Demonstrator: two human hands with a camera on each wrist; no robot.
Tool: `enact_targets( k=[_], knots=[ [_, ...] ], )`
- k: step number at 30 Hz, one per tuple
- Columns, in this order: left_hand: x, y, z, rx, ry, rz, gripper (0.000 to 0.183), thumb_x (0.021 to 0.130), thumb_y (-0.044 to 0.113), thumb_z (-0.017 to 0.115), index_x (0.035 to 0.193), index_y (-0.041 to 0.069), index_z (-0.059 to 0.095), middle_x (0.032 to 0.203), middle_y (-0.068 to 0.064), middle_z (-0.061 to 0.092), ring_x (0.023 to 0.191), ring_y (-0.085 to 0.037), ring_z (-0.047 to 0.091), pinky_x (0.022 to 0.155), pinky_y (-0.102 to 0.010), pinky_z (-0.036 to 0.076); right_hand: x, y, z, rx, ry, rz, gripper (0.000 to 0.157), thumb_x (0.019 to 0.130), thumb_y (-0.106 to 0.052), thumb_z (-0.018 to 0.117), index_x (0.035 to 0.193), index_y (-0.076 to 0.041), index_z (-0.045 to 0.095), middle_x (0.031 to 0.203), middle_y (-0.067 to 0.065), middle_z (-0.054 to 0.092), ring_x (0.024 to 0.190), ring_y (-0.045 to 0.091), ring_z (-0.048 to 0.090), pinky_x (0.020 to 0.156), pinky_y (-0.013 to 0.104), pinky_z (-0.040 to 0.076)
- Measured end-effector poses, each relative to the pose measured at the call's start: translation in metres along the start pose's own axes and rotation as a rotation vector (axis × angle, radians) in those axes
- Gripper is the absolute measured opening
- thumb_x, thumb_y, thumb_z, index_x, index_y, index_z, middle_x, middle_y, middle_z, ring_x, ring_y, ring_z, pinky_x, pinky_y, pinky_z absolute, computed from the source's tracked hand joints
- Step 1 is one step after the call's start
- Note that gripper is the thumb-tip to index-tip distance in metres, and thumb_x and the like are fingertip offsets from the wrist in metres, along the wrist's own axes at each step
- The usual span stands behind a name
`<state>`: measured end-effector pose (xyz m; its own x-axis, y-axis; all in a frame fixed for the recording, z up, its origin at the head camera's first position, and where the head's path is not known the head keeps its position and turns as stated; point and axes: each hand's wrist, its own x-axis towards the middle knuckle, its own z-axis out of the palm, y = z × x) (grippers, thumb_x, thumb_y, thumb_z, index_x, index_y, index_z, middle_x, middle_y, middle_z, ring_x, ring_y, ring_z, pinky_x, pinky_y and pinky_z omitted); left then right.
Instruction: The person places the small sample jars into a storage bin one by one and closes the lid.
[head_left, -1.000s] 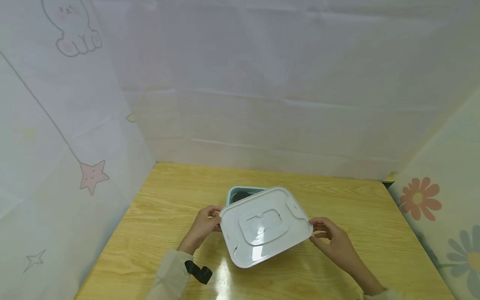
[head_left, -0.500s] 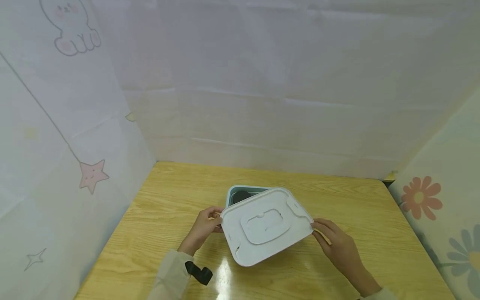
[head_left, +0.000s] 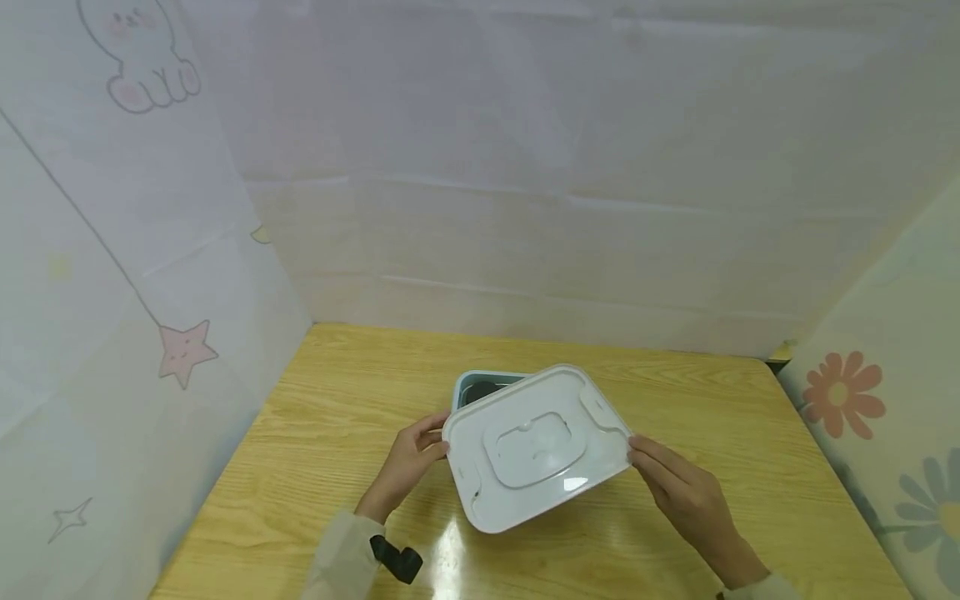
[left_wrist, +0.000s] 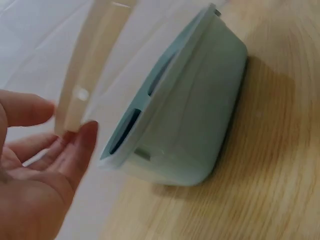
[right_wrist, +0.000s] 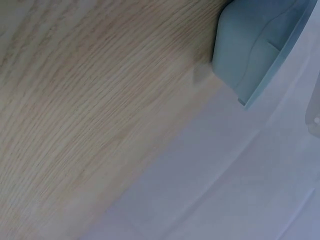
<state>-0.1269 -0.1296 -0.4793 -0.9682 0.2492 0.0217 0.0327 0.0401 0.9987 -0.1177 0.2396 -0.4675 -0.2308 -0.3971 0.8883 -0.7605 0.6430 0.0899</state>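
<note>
A white rectangular lid (head_left: 534,454) with rounded corners is held at a slant above a light blue-green box (left_wrist: 190,115). My left hand (head_left: 405,467) pinches the lid's left edge between thumb and fingers. At the opposite edge, my right hand (head_left: 688,500) pinches the lid near its right corner. In the left wrist view a gap shows between the lid (left_wrist: 92,65) and the box's rim. A dark round-topped item (head_left: 482,392) shows inside the box; the lid hides most of the inside. The right wrist view catches only the box (right_wrist: 255,50) and a sliver of lid (right_wrist: 314,112).
The box stands on a wood-grain table (head_left: 345,375). Pale cloth walls (head_left: 525,208) printed with cartoon shapes rise behind the table and along both sides. A black strap piece (head_left: 396,558) is on the left sleeve.
The lid has shifted slightly to the right and its far right corner has risen a little. My right hand has moved slightly right with it, and my left thumb has shifted on the lid's edge.
</note>
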Motion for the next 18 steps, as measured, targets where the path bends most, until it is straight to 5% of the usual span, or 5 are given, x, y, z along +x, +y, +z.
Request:
enact_targets(
  k=[5,12,18],
  knots=[
    [-0.003,-0.001,0.000,0.012,-0.017,0.080,0.048,0.091,0.001,0.047,0.135,-0.005,0.031,0.134,-0.022,0.037,0.117,-0.036,0.044,0.085,-0.027,0.047,0.000,0.001,-0.001,0.025,0.008,0.001,0.035,0.094,-0.020,0.044,0.079,-0.001,0.069,0.090,0.012,0.067,0.098,0.006,0.059,0.082,0.009,0.041],
    [-0.002,-0.007,0.008,0.400,0.172,0.309,0.046,0.082,-0.008,0.055,0.126,0.004,0.049,0.122,-0.012,0.054,0.105,-0.026,0.056,0.077,-0.025,0.050,0.002,0.005,-0.001,0.054,0.051,-0.019,0.034,0.093,-0.018,0.046,0.077,0.002,0.069,0.086,0.014,0.067,0.104,0.003,0.052,0.079,0.010,0.043],
    [-0.002,-0.011,0.010,0.621,0.309,0.565,0.040,0.077,-0.010,0.061,0.115,0.000,0.059,0.116,-0.014,0.058,0.103,-0.024,0.058,0.079,-0.025,0.049,0.003,0.005,-0.001,0.063,0.055,-0.027,0.034,0.093,-0.018,0.046,0.077,0.001,0.069,0.086,0.014,0.067,0.106,0.001,0.050,0.077,0.009,0.043]
  ],
)
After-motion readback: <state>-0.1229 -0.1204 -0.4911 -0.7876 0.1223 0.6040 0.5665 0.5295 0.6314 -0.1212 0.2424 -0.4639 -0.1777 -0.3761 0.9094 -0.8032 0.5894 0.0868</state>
